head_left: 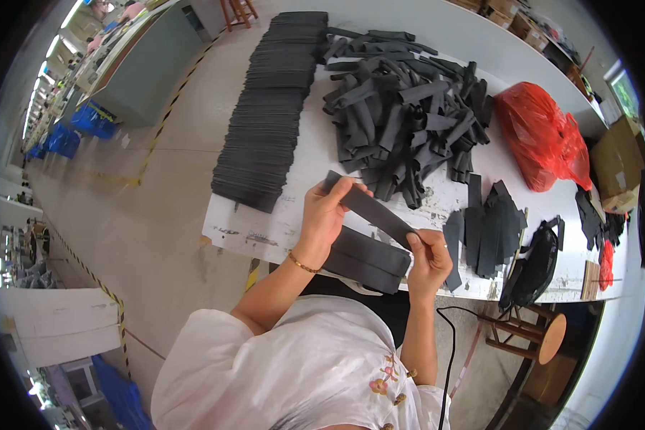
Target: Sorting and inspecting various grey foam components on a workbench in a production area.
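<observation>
A dark grey fabric strip [373, 211] is stretched slantwise between my hands, above the near edge of the white table [245, 233]. My left hand [328, 208] grips its upper left end, thumb on top. At the lower right end, my right hand [430, 258] pinches it between thumb and fingers. Just below the held strip, a small stack of similar dark strips [365, 259] lies at the table edge, partly covered by my left hand and forearm. Farther off is a large loose heap of dark strips [408, 107], many of them curled or folded.
A long, neat row of overlapping dark strips [265, 107] runs along the table's left side. To the right are flat dark pieces [494, 229], a red plastic bag [541, 132], a black bag [536, 265] and a cardboard box [618, 165]. A wooden stool [550, 338] stands below the table's right edge.
</observation>
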`<act>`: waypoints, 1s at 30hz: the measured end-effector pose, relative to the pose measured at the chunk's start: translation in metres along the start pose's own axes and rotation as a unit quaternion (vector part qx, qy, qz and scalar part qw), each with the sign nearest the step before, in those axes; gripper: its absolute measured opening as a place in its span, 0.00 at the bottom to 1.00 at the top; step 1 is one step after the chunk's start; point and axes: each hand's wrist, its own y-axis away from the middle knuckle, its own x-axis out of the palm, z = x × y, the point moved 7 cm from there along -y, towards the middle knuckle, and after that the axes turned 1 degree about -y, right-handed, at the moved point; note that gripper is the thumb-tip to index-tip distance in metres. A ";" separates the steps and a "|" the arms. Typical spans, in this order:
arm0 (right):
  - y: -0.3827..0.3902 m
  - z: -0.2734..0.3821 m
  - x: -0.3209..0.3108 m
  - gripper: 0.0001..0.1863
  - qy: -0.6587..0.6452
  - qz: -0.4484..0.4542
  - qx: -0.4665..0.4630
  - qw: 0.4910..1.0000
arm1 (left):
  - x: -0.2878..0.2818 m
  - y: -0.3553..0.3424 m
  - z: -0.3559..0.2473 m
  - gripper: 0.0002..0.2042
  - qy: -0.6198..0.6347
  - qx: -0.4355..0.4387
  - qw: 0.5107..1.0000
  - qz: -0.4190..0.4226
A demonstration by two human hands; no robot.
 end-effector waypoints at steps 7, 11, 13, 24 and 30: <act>0.006 -0.021 -0.002 0.05 -0.078 -0.003 0.129 0.989 | -0.007 0.010 0.005 0.10 0.055 -0.042 0.997 0.034; 0.015 -0.025 -0.002 0.06 -0.094 0.026 0.170 0.981 | -0.021 0.022 0.000 0.11 0.007 -0.044 0.999 -0.002; 0.033 -0.033 -0.010 0.06 -0.044 0.035 0.217 0.975 | -0.032 0.037 -0.001 0.11 -0.026 -0.047 0.998 -0.030; 0.100 -0.067 -0.027 0.17 0.148 0.001 0.244 0.958 | -0.087 0.104 0.010 0.07 -0.526 0.164 0.831 -0.079; 0.098 -0.076 -0.033 0.16 0.228 -0.026 0.190 0.955 | -0.077 0.094 0.004 0.10 -0.582 0.208 0.781 -0.087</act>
